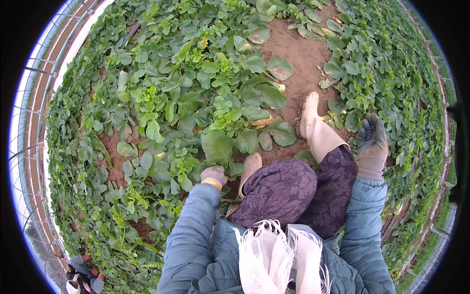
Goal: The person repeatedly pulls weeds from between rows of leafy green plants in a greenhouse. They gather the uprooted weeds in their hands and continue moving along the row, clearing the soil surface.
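My left hand (214, 175), in a pale glove with a yellowish cuff, is closed low among the leafy green plants (188, 105). It lies against the base of a broad upright leaf (218, 147); foliage hides its fingertips and whatever they may grip. On the other side, my right hand (373, 142) wears a glove with dark, soiled fingers. Its palm faces up, fingers slightly bent and apart, with nothing in it. Leaves of the right-hand row surround it. Between my hands are my knees in dark patterned trousers and two beige boots (316, 125).
A strip of bare brown soil (298, 56) runs ahead between the plant rows. Yellowed stalks (262, 121) lie beside it. Metal hoops and pale sheeting (36, 103) line the left side. Another person (84, 274) is low at the far lower left. My white fringed scarf (264, 255) hangs down.
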### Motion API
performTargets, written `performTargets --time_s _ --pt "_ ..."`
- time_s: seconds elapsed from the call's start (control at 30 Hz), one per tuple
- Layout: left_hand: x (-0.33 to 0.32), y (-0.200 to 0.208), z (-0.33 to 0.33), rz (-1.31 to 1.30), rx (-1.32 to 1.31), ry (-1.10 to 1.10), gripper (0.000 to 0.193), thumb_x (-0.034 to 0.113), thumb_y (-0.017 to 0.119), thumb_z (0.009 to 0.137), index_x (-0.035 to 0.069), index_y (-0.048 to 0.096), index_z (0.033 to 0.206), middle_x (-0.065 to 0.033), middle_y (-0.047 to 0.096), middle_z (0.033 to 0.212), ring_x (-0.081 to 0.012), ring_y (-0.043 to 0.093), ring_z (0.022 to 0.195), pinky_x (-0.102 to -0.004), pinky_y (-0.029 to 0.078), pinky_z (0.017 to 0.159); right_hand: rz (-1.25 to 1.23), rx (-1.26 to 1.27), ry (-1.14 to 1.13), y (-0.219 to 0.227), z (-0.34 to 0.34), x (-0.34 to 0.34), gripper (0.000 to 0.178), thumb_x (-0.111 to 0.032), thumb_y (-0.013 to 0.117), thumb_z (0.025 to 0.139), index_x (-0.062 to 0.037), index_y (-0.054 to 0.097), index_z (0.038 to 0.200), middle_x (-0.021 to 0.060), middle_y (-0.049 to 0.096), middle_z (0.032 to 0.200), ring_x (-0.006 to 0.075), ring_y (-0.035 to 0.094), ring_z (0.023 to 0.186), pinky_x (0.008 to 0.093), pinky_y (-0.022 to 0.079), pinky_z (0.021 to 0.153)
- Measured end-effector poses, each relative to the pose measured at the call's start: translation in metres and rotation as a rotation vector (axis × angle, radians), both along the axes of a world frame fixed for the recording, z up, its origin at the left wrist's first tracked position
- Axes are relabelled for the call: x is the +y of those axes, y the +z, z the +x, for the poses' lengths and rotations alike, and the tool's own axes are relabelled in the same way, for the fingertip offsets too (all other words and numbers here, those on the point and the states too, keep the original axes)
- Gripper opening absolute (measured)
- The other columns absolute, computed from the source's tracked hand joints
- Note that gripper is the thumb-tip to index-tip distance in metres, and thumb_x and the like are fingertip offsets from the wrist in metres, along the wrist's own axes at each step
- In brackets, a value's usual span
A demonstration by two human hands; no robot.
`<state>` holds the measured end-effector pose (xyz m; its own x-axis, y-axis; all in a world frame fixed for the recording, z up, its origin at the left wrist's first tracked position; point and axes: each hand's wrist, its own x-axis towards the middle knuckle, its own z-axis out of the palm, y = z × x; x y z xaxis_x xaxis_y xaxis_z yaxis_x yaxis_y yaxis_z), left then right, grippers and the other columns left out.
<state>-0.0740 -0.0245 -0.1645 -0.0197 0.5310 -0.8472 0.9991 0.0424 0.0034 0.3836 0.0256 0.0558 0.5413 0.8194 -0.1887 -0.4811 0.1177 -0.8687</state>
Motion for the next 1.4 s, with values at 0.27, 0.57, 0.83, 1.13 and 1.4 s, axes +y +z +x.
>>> performTargets --time_s 0.27,0.57,0.83,1.13,1.4 --pt "-0.051 0.014 -0.005 0.259 -0.318 0.504 0.068 0.045 0.067 0.078 0.009 0.055 0.134 -0.0198 0.058 0.131 -0.0331 0.057 0.118 -0.0405 0.045 0.101 0.011 0.017 0.028 0.002 -0.003 0.002 0.031 -0.024 0.063 0.095 -0.0023 0.062 0.117 0.0109 0.068 0.112 0.0172 0.066 0.092 0.0274 0.054 0.076" --pt "-0.049 0.035 0.011 0.265 -0.205 0.392 0.080 0.049 0.062 0.082 0.013 0.034 0.148 -0.0172 0.042 0.147 -0.0362 0.051 0.126 -0.0418 0.043 0.104 0.044 0.054 0.077 0.003 -0.012 0.008 0.029 -0.023 0.062 0.096 -0.0027 0.063 0.116 0.0088 0.067 0.113 0.0157 0.065 0.092 0.0262 0.054 0.075" --pt "-0.069 0.058 -0.039 0.674 -0.593 0.777 0.035 0.030 0.062 0.089 0.012 0.066 0.119 -0.0108 0.069 0.113 -0.0250 0.066 0.102 -0.0342 0.051 0.090 0.026 0.023 0.098 -0.005 -0.025 0.027 0.027 -0.023 0.063 0.095 -0.0046 0.064 0.115 0.0060 0.067 0.112 0.0151 0.063 0.093 0.0255 0.051 0.074" --pt "-0.097 0.004 -0.246 1.051 -0.671 1.484 0.036 0.003 0.054 0.094 0.001 0.056 0.129 -0.0098 0.064 0.119 -0.0177 0.061 0.107 -0.0292 0.047 0.096 -0.043 -0.206 -0.017 -0.009 0.027 0.052 0.032 -0.026 0.060 0.095 -0.0057 0.063 0.120 0.0043 0.066 0.117 0.0138 0.061 0.099 0.0239 0.051 0.078" --pt "-0.060 -0.033 -0.211 0.400 0.033 0.897 0.054 0.050 0.041 0.093 0.008 0.061 0.120 -0.0220 0.062 0.120 -0.0366 0.058 0.115 -0.0427 0.039 0.103 -0.134 -0.272 -0.028 -0.007 0.043 0.077 0.038 -0.024 0.056 0.098 -0.0025 0.057 0.129 0.0090 0.060 0.131 0.0170 0.059 0.112 0.0254 0.050 0.085"
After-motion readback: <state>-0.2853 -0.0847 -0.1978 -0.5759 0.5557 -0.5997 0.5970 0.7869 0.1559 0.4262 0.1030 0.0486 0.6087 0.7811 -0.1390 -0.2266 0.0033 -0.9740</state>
